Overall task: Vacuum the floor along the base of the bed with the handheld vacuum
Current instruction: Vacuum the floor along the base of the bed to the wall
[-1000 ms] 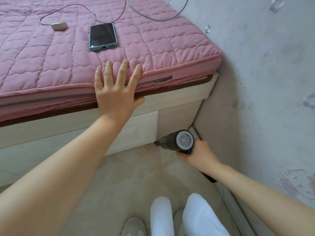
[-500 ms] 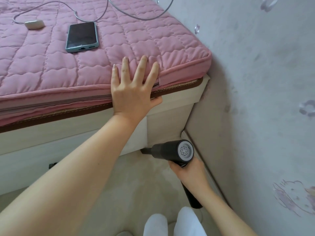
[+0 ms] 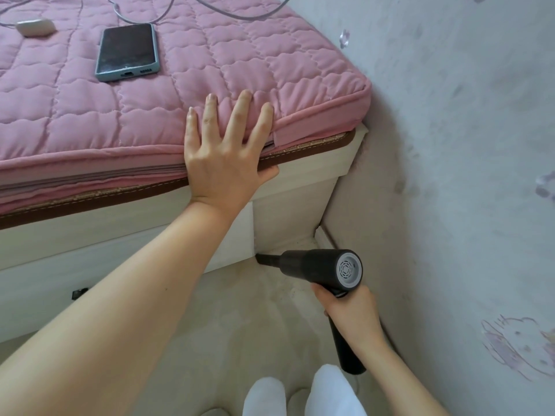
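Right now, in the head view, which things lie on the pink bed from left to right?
White charger → phone → left hand, resting flat on the mattress edge.

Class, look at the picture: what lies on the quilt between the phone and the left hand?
Nothing: in the head view, only bare pink quilt runs from the phone to the left hand, resting flat on the bed's edge.
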{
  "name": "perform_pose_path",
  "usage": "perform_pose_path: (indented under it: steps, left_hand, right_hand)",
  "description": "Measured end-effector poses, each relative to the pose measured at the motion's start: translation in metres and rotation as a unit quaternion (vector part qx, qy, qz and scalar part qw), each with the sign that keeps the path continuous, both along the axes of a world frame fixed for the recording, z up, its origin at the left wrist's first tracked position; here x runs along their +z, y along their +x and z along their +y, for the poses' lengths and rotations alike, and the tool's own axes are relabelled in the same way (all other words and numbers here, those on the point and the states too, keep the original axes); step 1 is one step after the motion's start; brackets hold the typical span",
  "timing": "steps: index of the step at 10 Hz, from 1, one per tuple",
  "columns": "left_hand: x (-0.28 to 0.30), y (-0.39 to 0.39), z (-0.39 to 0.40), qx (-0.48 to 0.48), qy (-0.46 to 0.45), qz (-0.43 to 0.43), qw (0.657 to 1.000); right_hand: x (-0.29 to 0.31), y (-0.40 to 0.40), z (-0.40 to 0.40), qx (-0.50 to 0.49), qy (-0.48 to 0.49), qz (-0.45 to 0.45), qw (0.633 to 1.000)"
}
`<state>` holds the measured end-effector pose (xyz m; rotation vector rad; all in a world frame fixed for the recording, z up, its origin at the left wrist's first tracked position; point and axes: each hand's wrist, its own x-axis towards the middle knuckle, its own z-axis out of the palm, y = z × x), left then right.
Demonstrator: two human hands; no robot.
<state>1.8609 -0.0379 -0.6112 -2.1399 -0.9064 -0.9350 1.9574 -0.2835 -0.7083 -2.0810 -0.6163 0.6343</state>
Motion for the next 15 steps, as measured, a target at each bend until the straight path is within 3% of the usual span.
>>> perform_pose_path:
  steps: [8, 15]
  left_hand:
    - [-0.001, 0.002, 0.001, -0.003, 0.033, -0.018, 0.999]
    - [-0.002, 0.002, 0.003, 0.0, 0.036, -0.026, 0.999]
  right_hand:
    - [-0.003, 0.013, -0.01, -0.031, 0.02, -0.059, 0.998]
    - [-0.013, 0.033, -0.016, -0.028, -0.043, -0.15, 0.987]
